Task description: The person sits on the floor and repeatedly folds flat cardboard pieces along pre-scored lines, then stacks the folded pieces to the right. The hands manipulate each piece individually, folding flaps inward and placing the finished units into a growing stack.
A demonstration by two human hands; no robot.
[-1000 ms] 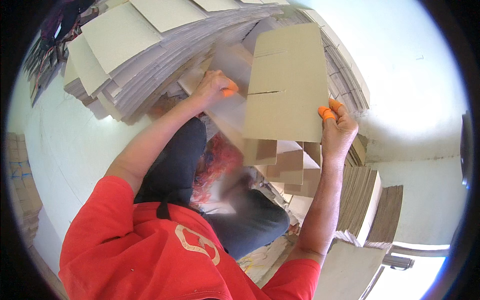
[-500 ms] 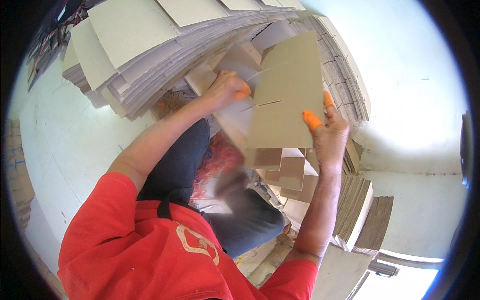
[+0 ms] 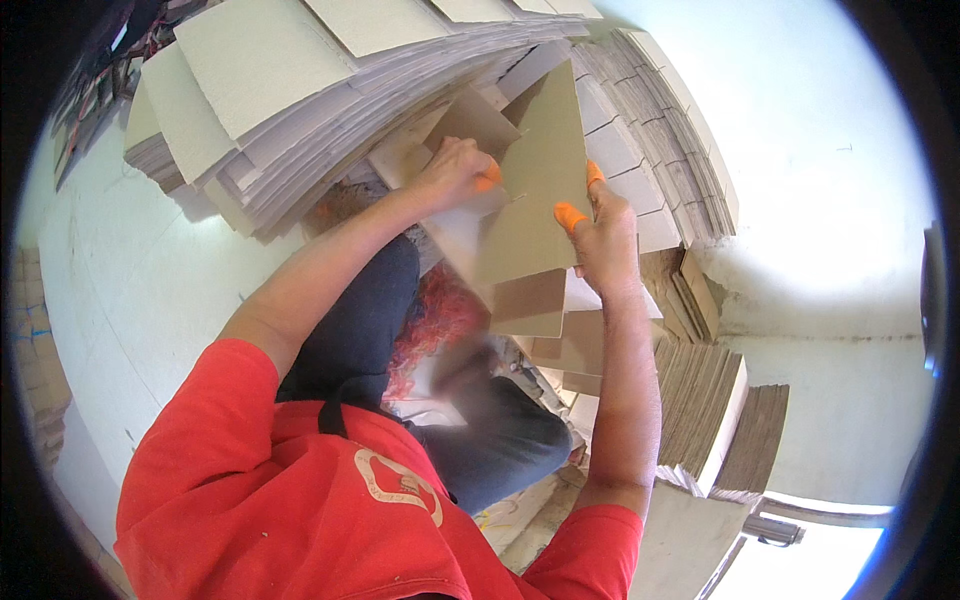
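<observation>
My right hand (image 3: 607,240) grips the right edge of a slotted brown cardboard sheet (image 3: 535,185), with an orange-covered thumb on its face and another orange-covered finger at the edge. The sheet is held tilted in front of me. On its left, my left hand (image 3: 460,172) is closed, orange tip toward the sheet, around a smaller cardboard piece (image 3: 474,122) that stands crosswise. The fingers hide where the pieces meet. Below the sheet hangs another cardboard panel (image 3: 530,303), close to more upright pieces (image 3: 582,340).
A wide stack of pale cardboard sheets (image 3: 262,62) fans out at the far left. Slotted cardboard stacks (image 3: 655,130) line the far right by the wall. Nearer right stand bundles of cardboard strips (image 3: 703,408). Red stringy material (image 3: 435,320) lies beside my bent legs (image 3: 490,440).
My right hand has moved left with the cardboard sheet, which now turns more edge-on and narrower. The left hand has hardly moved.
</observation>
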